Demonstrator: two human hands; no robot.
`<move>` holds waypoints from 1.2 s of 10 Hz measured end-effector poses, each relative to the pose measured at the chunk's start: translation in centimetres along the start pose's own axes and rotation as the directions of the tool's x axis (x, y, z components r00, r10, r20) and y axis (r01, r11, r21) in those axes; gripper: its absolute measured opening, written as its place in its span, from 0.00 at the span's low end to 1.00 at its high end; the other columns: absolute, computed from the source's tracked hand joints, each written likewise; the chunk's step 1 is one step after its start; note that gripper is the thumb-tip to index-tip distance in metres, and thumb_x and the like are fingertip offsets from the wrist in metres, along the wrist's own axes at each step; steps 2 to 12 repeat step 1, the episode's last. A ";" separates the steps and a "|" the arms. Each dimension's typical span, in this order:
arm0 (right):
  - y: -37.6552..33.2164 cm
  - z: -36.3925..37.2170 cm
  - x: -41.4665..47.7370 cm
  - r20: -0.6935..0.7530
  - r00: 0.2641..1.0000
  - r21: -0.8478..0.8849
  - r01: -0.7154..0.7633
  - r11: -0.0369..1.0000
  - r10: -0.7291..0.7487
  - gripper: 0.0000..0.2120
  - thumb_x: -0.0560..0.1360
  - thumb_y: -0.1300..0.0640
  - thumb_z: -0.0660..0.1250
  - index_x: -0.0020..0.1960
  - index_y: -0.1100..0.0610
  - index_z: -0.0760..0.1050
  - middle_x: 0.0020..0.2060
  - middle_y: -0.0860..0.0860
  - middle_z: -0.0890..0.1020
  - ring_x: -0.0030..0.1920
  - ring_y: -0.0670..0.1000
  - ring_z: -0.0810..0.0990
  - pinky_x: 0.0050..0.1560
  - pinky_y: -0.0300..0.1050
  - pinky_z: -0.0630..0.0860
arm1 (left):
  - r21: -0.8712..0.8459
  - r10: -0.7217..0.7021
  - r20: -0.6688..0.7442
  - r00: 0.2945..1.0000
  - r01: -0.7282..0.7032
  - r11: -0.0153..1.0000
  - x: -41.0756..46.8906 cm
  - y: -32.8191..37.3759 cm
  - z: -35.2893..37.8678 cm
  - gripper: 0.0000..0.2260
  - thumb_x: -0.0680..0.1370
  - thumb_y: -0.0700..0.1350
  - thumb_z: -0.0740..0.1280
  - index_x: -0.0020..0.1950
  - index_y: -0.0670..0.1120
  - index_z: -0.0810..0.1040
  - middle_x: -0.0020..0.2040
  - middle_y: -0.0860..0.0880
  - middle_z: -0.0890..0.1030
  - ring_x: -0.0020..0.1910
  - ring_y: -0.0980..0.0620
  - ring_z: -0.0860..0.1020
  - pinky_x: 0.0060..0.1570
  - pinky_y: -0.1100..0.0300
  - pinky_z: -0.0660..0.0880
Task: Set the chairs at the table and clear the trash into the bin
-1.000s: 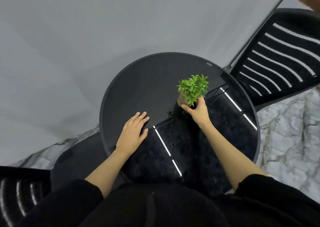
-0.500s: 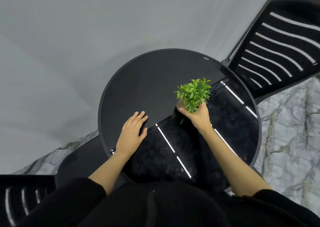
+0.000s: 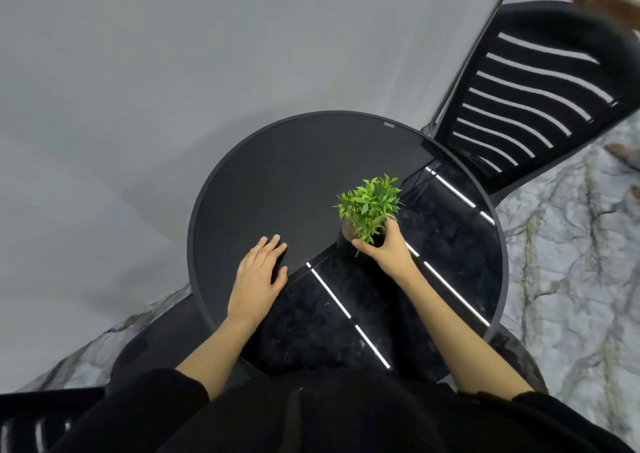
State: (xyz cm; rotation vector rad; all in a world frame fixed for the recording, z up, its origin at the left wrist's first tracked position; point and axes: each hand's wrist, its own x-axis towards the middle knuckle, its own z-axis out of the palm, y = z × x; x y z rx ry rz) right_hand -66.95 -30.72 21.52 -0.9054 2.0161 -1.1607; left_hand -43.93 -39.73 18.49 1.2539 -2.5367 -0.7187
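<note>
Glossy black glass tops the round table [image 3: 263,189], and I see the wall and ceiling strip lights mirrored in it. My right hand [image 3: 389,250] is wrapped around the pot of a small green plant [image 3: 369,206], fingers curled shut on it right of the tabletop's middle; the pot base seems to sit on or just above the glass (I cannot tell which from this angle). My left hand [image 3: 258,279] lies flat, palm down and fingers spread loosely, on the near-left part of the tabletop, holding nothing. One black slatted chair [image 3: 540,96] stands at the far right, its seat just beside the table rim. A second black chair [image 3: 31,421] shows only partly at the lower left corner, near the table. Grey-veined marble floor [image 3: 568,262] surrounds everything.
</note>
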 end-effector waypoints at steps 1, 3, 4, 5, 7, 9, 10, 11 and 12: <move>0.8 -1.0 -1.2 -0.019 1.000 0.042 0.002 0.999 -0.001 0.37 0.68 0.62 0.73 0.71 0.57 0.59 0.64 0.44 0.66 0.66 0.43 0.65 0.71 0.43 0.61 | -0.011 0.001 -0.015 1.000 -0.001 1.000 -0.2 -0.3 0.1 0.19 0.80 0.47 0.60 0.71 0.49 0.68 0.75 0.52 0.65 0.76 0.52 0.59 0.74 0.53 0.57; 0.8 -1.0 -1.2 -0.019 1.000 0.042 0.002 0.999 -0.001 0.37 0.68 0.62 0.73 0.71 0.57 0.59 0.64 0.44 0.66 0.66 0.43 0.65 0.71 0.43 0.61 | -0.011 0.001 -0.015 1.000 -0.001 1.000 -0.2 -0.3 0.1 0.19 0.80 0.47 0.60 0.71 0.49 0.68 0.75 0.52 0.65 0.76 0.52 0.59 0.74 0.53 0.57; 0.8 -1.0 -1.2 -0.019 1.000 0.042 0.002 0.999 -0.001 0.37 0.68 0.62 0.73 0.71 0.57 0.59 0.64 0.44 0.66 0.66 0.43 0.65 0.71 0.43 0.61 | -0.011 0.001 -0.015 1.000 -0.001 1.000 -0.2 -0.3 0.1 0.19 0.80 0.47 0.60 0.71 0.49 0.68 0.75 0.52 0.65 0.76 0.52 0.59 0.74 0.53 0.57; 0.8 -1.0 -1.2 -0.019 1.000 0.042 0.002 0.999 -0.001 0.37 0.68 0.62 0.73 0.71 0.57 0.59 0.64 0.44 0.66 0.66 0.43 0.65 0.71 0.43 0.61 | -0.011 0.001 -0.015 1.000 -0.001 1.000 -0.2 -0.3 0.1 0.19 0.80 0.47 0.60 0.71 0.49 0.68 0.75 0.52 0.65 0.76 0.52 0.59 0.74 0.53 0.57; 0.8 -1.0 -1.2 -0.019 1.000 0.042 0.002 0.999 -0.001 0.37 0.68 0.62 0.73 0.71 0.57 0.59 0.64 0.44 0.66 0.66 0.43 0.65 0.71 0.43 0.61 | -0.011 0.001 -0.015 1.000 -0.001 1.000 -0.2 -0.3 0.1 0.19 0.80 0.47 0.60 0.71 0.49 0.68 0.75 0.52 0.65 0.76 0.52 0.59 0.74 0.53 0.57; 0.8 -1.0 -1.2 -0.019 1.000 0.042 0.002 0.999 -0.001 0.37 0.68 0.62 0.73 0.71 0.57 0.59 0.64 0.44 0.66 0.66 0.43 0.65 0.71 0.43 0.61 | -0.011 0.001 -0.015 1.000 -0.001 1.000 -0.2 -0.3 0.1 0.19 0.80 0.47 0.60 0.71 0.49 0.68 0.75 0.52 0.65 0.76 0.52 0.59 0.74 0.53 0.57; 0.8 -1.0 -1.2 -0.019 1.000 0.042 0.002 0.999 -0.001 0.37 0.68 0.62 0.73 0.71 0.57 0.59 0.64 0.44 0.66 0.66 0.43 0.65 0.71 0.43 0.61 | -0.011 0.001 -0.015 1.000 -0.001 1.000 -0.2 -0.3 0.1 0.19 0.80 0.47 0.60 0.71 0.49 0.68 0.75 0.52 0.65 0.76 0.52 0.59 0.74 0.53 0.57; 0.8 -1.0 -1.2 -0.019 1.000 0.042 0.002 0.999 -0.001 0.37 0.68 0.62 0.73 0.71 0.57 0.59 0.64 0.44 0.66 0.66 0.43 0.65 0.71 0.43 0.61 | -0.011 0.001 -0.015 1.000 -0.001 1.000 -0.2 -0.3 0.1 0.19 0.80 0.47 0.60 0.71 0.49 0.68 0.75 0.52 0.65 0.76 0.52 0.59 0.74 0.53 0.57; 0.8 -1.0 -1.2 -0.019 1.000 0.042 0.002 0.999 -0.001 0.37 0.68 0.62 0.73 0.71 0.57 0.59 0.64 0.44 0.66 0.66 0.43 0.65 0.71 0.43 0.61 | -0.011 0.001 -0.015 1.000 -0.001 1.000 -0.2 -0.3 0.1 0.19 0.80 0.47 0.60 0.71 0.49 0.68 0.75 0.52 0.65 0.76 0.52 0.59 0.74 0.53 0.57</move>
